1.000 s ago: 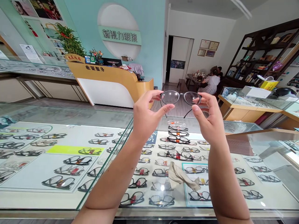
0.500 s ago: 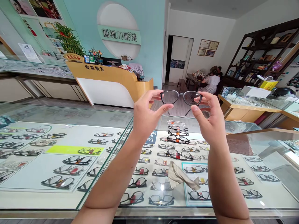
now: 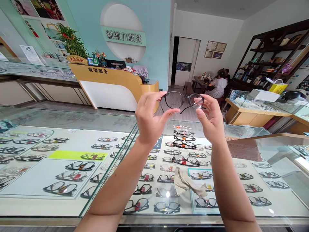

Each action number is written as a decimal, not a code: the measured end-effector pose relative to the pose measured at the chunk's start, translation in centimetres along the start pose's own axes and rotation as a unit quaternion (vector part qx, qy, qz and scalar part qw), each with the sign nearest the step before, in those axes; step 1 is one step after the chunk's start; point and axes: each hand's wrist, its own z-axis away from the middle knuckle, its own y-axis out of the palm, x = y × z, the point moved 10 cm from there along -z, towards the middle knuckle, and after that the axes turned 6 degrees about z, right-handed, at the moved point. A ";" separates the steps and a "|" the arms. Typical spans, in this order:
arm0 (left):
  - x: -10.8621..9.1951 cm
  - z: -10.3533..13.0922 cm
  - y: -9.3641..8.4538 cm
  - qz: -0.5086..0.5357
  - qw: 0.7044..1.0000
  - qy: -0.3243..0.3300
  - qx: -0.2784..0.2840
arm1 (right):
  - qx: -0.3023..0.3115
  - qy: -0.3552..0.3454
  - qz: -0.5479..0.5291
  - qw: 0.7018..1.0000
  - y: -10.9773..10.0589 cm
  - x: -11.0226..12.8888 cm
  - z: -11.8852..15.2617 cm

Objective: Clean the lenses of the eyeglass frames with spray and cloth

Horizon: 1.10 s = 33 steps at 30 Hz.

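Observation:
A pair of dark round-framed glasses (image 3: 174,100) is held up in front of me, above the glass display counter, turned at an angle. My left hand (image 3: 152,117) grips the frame's left end between fingers and thumb. At the other end, my right hand (image 3: 211,117) holds the rim with its fingertips. One temple arm hangs behind the lenses. Below, a beige cloth (image 3: 187,183) lies crumpled on the counter glass, partly over a teal-edged panel (image 3: 193,206). Rows of glasses (image 3: 166,206) are on display in the counter around it.
Another display section (image 3: 29,183) with more frames is at the left. A wooden cashier desk (image 3: 145,88) stands across the floor. People (image 3: 218,87) sit at a table in the back. At the right are a glass showcase (image 3: 260,106) and dark shelves (image 3: 263,51).
The glasses have turned, with their right end swung away and left. My right hand has moved slightly left with them, and my left hand has shifted a little left.

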 end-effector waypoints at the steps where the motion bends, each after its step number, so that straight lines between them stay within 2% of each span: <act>1: 0.4 0.0 0.2 0.009 1.000 -0.011 0.005 | -0.006 0.003 0.011 1.000 -0.1 0.1 0.1; 7: 4.9 0.6 2.5 0.103 0.979 -0.157 0.078 | -0.060 0.063 0.081 0.993 -1.2 0.6 0.8; 10: 5.5 0.8 2.7 0.107 0.973 -0.185 0.084 | -0.060 0.080 0.089 0.991 -1.1 0.5 0.9; 12: 4.9 0.7 2.3 0.094 0.978 -0.170 0.072 | -0.050 0.087 0.075 0.992 -0.8 0.2 0.9; 18: 1.8 0.3 0.5 0.023 0.997 -0.070 0.011 | -0.001 0.110 -0.044 0.993 0.8 -1.8 0.5; 23: 1.5 0.2 0.5 0.005 0.997 -0.075 0.030 | -0.006 0.111 -0.080 0.991 0.8 -2.4 0.4; 29: 0.9 0.1 1.7 0.007 0.994 -0.049 0.095 | -0.052 0.002 0.014 0.999 -1.0 0.1 0.2; 33: 0.8 0.0 1.4 0.021 0.997 -0.022 0.068 | -0.092 -0.072 0.092 0.989 -1.6 2.4 0.5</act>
